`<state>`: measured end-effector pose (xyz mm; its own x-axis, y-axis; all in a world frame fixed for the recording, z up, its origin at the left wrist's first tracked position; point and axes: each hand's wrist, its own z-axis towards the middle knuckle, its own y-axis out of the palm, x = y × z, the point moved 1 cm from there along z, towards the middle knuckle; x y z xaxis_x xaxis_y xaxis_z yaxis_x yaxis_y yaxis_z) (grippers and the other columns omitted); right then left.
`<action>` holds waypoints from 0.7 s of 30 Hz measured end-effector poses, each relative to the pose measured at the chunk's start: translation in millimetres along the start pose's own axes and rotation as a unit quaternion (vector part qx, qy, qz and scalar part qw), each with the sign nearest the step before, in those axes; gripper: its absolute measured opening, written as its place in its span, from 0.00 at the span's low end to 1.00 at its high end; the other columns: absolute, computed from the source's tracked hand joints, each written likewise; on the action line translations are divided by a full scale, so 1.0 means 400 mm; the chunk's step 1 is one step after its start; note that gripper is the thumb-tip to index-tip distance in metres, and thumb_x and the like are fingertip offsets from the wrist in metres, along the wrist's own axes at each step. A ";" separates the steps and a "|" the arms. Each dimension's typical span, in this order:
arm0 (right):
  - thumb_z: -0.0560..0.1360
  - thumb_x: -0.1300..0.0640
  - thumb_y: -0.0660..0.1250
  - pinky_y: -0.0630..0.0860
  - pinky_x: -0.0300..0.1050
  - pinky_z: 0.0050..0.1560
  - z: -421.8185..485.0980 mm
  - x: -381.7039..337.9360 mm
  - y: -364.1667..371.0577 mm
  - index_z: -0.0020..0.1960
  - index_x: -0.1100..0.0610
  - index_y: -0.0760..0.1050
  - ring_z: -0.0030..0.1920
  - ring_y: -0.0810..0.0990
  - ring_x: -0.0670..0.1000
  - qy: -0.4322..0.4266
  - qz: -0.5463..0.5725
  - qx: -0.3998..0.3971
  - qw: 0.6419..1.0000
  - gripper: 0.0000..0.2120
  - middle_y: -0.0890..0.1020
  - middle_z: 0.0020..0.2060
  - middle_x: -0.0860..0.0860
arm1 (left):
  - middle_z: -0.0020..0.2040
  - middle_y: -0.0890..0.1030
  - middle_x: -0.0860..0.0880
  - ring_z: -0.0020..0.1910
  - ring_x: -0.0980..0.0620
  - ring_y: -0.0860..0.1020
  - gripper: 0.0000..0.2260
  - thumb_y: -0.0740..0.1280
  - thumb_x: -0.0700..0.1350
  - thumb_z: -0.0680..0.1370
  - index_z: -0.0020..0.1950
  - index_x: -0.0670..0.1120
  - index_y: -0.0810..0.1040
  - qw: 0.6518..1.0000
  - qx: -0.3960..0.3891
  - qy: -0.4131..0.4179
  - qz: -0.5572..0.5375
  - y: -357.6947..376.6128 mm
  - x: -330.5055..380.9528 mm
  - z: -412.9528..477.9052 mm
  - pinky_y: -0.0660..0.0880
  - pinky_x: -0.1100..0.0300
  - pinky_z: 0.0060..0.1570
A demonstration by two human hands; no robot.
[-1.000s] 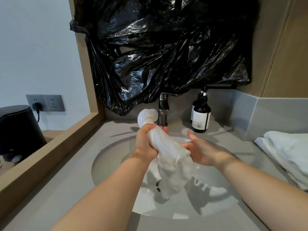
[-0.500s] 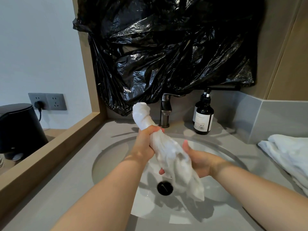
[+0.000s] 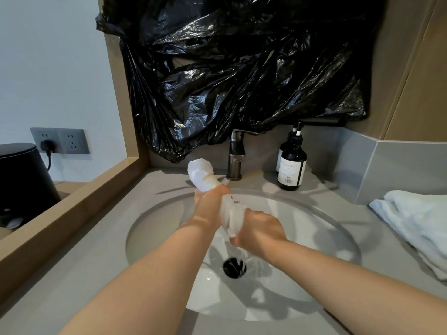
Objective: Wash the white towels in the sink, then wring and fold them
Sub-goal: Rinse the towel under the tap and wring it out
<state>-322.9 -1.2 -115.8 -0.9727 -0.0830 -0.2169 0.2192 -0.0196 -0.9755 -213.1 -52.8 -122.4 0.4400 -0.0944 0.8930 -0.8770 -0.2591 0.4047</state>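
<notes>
Head view, bathroom vanity.

- Grey countertop (image 3: 72, 274): runs under both forearms, with a wooden ledge (image 3: 72, 204) along the edge left of the left arm.
- Black plastic sheet (image 3: 242, 68): crumpled, covers the wall area above and beyond the hands.
- Sink (image 3: 314, 228): white round basin set in the counter, directly below the hands. Drain (image 3: 234, 267) is open and dark, just below the right hand.
- Tap (image 3: 235, 155): dark metal, upright, beyond the hands, near the towel's top end.
- Pump bottles (image 3: 291, 165): 2 pcs, dark w/ white labels, beyond and to the right of the right hand.
- Left hand (image 3: 209, 205): fingers wrapped tight round the upper part of the towel.
- Right hand (image 3: 260, 232): fingers curled round the lower part, touching the left hand's side, knuckles up.
- Twisted towel (image 3: 200, 174): white, wrung into a rope, held over the basin btwn both hands. The top end sticks out beyond the left hand.
- Water (image 3: 238, 256): thin stream from under the right hand down onto the drain.
- Folded towels (image 3: 416, 223): white pile on the counter, well right of the right arm.
- Wall socket (image 3: 60, 140): grey, double, plug in the left half, far left of the left hand.
- Black container (image 3: 21, 180): below the socket, past the ledge.
</notes>
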 end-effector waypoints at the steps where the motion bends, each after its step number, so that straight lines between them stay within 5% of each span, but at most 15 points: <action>1: 0.74 0.52 0.61 0.70 0.41 0.42 0.003 0.001 0.004 0.60 0.52 0.71 0.49 0.80 0.54 -0.010 -0.026 0.019 0.999 0.15 0.80 0.49 0.49 | 0.57 0.79 0.44 0.55 0.42 0.80 0.28 0.71 0.40 0.69 0.68 0.45 0.71 1.000 0.009 0.001 0.023 0.003 0.001 0.000 0.77 0.44 0.58; 8: 0.76 0.47 0.61 0.67 0.43 0.40 0.016 0.024 0.034 0.61 0.56 0.68 0.48 0.80 0.54 -0.097 -0.140 0.038 0.985 0.18 0.81 0.50 0.50 | 0.59 0.77 0.44 0.57 0.41 0.77 0.24 0.68 0.39 0.73 0.68 0.47 0.68 0.987 0.048 -0.006 0.152 0.008 -0.002 -0.015 0.75 0.45 0.59; 13: 0.78 0.49 0.60 0.61 0.41 0.30 0.017 0.035 0.036 0.61 0.58 0.68 0.47 0.81 0.54 -0.153 -0.199 0.078 0.965 0.16 0.80 0.51 0.50 | 0.57 0.76 0.42 0.56 0.41 0.77 0.22 0.69 0.39 0.73 0.66 0.43 0.68 0.976 0.052 -0.009 0.209 0.009 0.001 -0.024 0.76 0.48 0.55; 21: 0.78 0.53 0.59 0.65 0.41 0.32 0.040 0.041 0.058 0.59 0.59 0.69 0.45 0.82 0.55 -0.148 -0.281 0.101 0.943 0.13 0.81 0.48 0.52 | 0.55 0.75 0.45 0.50 0.44 0.76 0.25 0.67 0.40 0.74 0.69 0.44 0.65 0.964 0.070 0.017 0.255 0.011 0.007 -0.044 0.72 0.54 0.45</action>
<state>-332.5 -18.9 -141.5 -0.8820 -0.2761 0.3818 -0.2864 -0.3293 -0.8998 -219.2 -37.3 -114.7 -0.0498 -0.2137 0.9756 -0.9418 -0.3152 -0.1171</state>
